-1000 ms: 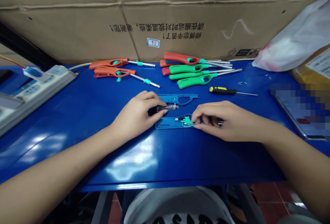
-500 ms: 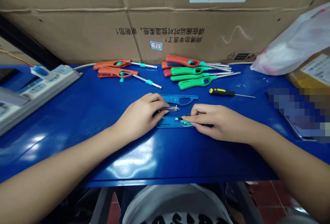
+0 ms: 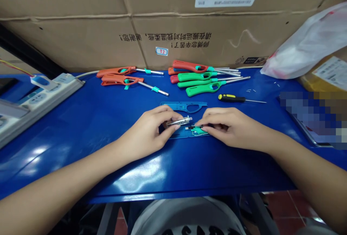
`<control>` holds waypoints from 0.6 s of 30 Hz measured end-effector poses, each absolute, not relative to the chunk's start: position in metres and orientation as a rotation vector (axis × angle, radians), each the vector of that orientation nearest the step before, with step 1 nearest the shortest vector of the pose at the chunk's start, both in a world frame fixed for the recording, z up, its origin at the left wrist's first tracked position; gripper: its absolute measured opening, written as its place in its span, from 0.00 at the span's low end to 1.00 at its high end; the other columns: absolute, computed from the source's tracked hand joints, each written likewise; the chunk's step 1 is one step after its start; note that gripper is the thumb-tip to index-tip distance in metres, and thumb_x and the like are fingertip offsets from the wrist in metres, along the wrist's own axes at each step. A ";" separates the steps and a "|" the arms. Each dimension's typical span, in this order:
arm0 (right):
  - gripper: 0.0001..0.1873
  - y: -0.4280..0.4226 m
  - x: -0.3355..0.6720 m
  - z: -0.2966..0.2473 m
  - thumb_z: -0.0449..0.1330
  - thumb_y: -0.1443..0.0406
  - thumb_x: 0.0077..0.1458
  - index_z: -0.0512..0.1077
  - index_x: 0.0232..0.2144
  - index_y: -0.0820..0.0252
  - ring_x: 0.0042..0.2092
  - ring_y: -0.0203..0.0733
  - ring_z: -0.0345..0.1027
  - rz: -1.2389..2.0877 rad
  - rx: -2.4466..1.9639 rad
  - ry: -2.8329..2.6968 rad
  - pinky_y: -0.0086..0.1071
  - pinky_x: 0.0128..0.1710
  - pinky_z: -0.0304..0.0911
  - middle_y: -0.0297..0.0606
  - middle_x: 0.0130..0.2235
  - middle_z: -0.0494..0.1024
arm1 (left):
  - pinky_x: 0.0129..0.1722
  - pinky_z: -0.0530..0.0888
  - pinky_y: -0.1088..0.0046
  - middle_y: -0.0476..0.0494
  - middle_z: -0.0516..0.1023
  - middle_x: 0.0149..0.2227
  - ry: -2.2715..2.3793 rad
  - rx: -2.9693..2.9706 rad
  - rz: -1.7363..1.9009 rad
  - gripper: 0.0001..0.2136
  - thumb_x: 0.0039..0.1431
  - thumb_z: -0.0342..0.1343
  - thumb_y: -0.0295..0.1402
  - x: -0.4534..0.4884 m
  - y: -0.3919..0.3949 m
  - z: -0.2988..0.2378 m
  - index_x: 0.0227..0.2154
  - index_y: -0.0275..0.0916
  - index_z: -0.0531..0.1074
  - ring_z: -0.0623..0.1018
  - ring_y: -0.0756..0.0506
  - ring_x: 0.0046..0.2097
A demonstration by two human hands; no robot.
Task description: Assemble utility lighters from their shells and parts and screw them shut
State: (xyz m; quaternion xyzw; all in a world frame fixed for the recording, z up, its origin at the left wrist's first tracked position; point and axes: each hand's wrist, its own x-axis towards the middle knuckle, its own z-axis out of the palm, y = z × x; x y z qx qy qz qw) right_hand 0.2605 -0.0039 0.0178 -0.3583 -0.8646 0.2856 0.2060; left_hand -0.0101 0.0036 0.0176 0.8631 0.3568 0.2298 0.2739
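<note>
In the head view, my left hand (image 3: 159, 126) pinches a small clear fuel tank (image 3: 182, 121) between thumb and fingers, its valve end pointing right. Below that tank lies a blue lighter handle half (image 3: 177, 134), partly hidden by both hands. My right hand (image 3: 230, 126) has its thumb and fingertips closed on a green trigger (image 3: 199, 130) at this half's right part. A black igniter piece (image 3: 191, 128) and a thin pale wire sit beside the trigger. The other blue handle half (image 3: 184, 107), with its oval finger opening, lies just beyond my hands.
Orange lighters (image 3: 119, 79) lie at the back left; green lighters (image 3: 203, 88) and red ones are piled at the back middle. A black-and-yellow screwdriver (image 3: 231, 98) rests to the right. A power strip (image 3: 40, 99) stands left, a plastic bag (image 3: 300, 47) right, and a cardboard box (image 3: 89, 36) behind.
My left hand has lifted the fuel tank a little and moved it right, closer to my right hand. More of the green trigger shows now. The camera view has shifted slightly.
</note>
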 end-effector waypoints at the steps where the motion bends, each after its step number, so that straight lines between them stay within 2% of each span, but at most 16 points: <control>1: 0.10 -0.004 0.260 0.019 0.58 0.67 0.65 0.80 0.44 0.59 0.31 0.32 0.68 0.821 -1.042 -2.373 0.28 0.31 0.64 0.39 0.41 0.79 | 0.37 0.75 0.74 0.46 0.79 0.41 0.968 2.286 0.615 0.08 0.67 0.56 0.30 -0.010 0.003 0.018 0.46 0.39 0.77 0.78 0.49 0.38; 4: 0.07 -0.007 0.259 0.023 0.61 0.66 0.62 0.79 0.39 0.59 0.26 0.29 0.63 0.955 -1.161 -2.250 0.26 0.25 0.61 0.38 0.39 0.80 | 0.36 0.73 0.75 0.48 0.79 0.39 0.964 2.229 0.622 0.05 0.68 0.55 0.30 -0.008 0.001 0.020 0.44 0.39 0.72 0.77 0.50 0.36; 8: 0.09 -0.008 0.258 0.023 0.59 0.62 0.64 0.77 0.43 0.59 0.20 0.30 0.65 1.330 -1.298 -2.082 0.24 0.20 0.61 0.28 0.23 0.73 | 0.33 0.71 0.75 0.49 0.75 0.36 0.924 2.213 0.582 0.03 0.71 0.49 0.30 -0.008 -0.002 0.023 0.45 0.39 0.64 0.73 0.50 0.33; 10: 0.10 -0.009 0.257 0.023 0.59 0.60 0.65 0.77 0.42 0.59 0.18 0.30 0.65 1.432 -1.332 -2.032 0.24 0.18 0.61 0.26 0.19 0.70 | 0.32 0.70 0.76 0.51 0.73 0.33 0.892 2.197 0.547 0.02 0.71 0.48 0.30 -0.008 -0.004 0.025 0.43 0.40 0.63 0.71 0.51 0.31; 12: 0.11 -0.009 0.256 0.023 0.61 0.59 0.63 0.77 0.39 0.60 0.18 0.31 0.66 1.445 -1.338 -2.010 0.23 0.18 0.63 0.27 0.20 0.71 | 0.34 0.70 0.76 0.51 0.73 0.34 0.868 2.205 0.508 0.02 0.72 0.49 0.31 -0.007 -0.005 0.028 0.43 0.39 0.65 0.72 0.51 0.31; 16: 0.13 -0.008 0.255 0.022 0.62 0.57 0.61 0.78 0.35 0.61 0.20 0.31 0.66 1.448 -1.305 -1.997 0.24 0.18 0.64 0.30 0.24 0.72 | 0.47 0.71 0.73 0.46 0.77 0.43 0.828 2.291 0.458 0.10 0.75 0.45 0.33 -0.005 -0.005 0.028 0.47 0.39 0.72 0.77 0.49 0.44; 18: 0.13 -0.008 0.254 0.023 0.62 0.57 0.61 0.79 0.35 0.61 0.21 0.30 0.66 1.446 -1.280 -2.002 0.25 0.19 0.63 0.31 0.25 0.72 | 0.49 0.72 0.73 0.46 0.79 0.44 0.808 2.290 0.454 0.12 0.75 0.45 0.33 -0.005 -0.004 0.026 0.47 0.38 0.73 0.78 0.48 0.46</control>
